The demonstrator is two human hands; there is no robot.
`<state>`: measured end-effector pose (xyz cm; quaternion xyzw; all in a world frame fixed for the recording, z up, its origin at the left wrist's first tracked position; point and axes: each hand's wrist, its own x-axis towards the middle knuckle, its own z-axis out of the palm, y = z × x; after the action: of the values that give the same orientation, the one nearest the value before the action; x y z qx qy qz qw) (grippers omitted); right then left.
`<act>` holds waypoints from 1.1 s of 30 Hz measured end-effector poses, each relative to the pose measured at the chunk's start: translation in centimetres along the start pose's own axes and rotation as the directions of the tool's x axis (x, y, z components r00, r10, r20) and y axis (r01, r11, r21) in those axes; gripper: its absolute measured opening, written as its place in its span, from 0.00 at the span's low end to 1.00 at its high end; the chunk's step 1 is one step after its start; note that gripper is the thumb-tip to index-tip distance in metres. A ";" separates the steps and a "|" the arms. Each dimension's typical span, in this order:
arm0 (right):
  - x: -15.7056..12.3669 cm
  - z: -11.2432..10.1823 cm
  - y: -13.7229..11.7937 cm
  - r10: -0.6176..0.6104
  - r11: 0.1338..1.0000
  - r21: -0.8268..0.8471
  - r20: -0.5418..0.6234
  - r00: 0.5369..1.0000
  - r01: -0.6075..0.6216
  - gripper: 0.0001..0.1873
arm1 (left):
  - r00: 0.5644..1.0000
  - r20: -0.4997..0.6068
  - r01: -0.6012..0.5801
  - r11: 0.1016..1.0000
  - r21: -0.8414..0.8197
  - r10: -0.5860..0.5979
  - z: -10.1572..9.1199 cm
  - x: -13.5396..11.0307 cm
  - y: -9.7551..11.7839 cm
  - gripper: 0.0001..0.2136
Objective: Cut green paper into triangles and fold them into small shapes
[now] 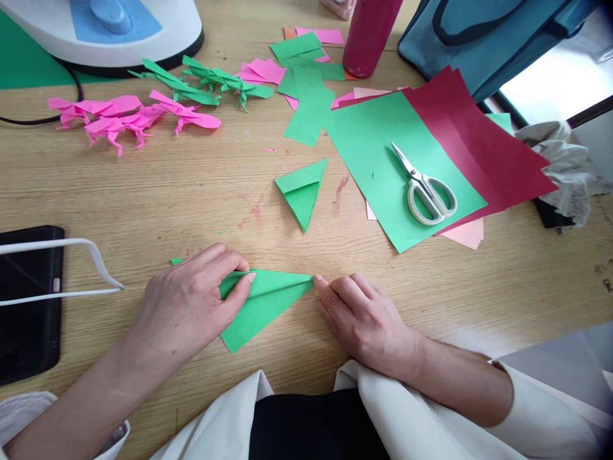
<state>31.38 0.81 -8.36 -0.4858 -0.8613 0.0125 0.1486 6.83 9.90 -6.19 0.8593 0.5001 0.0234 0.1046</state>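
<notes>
A green paper (261,306) folded into a long pointed shape lies on the wooden table (191,185) near its front edge. My left hand (189,303) presses flat on its left part, fingers over the fold. My right hand (361,316) touches the paper's right tip with a fingertip. A second folded green triangle (301,191) lies farther back, apart from both hands.
White-handled scissors (426,188) rest on green and dark red sheets (383,160) at the right. Pink (129,118) and green (205,80) folded figures lie at the back, with paper scraps. A dark red bottle (368,35), a black tablet (26,300) and a blue bag (483,32) stand around.
</notes>
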 end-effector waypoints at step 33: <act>-0.5 0.3 0.2 -0.032 0.999 0.012 0.070 0.997 0.031 0.21 | 0.999 0.035 0.033 0.998 -0.059 -0.031 -0.4 -0.2 -0.3 0.08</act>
<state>31.69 0.57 -8.83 -0.4707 -0.8734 0.0319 0.1209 6.44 9.93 -5.84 0.8480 0.5109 0.0218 0.1391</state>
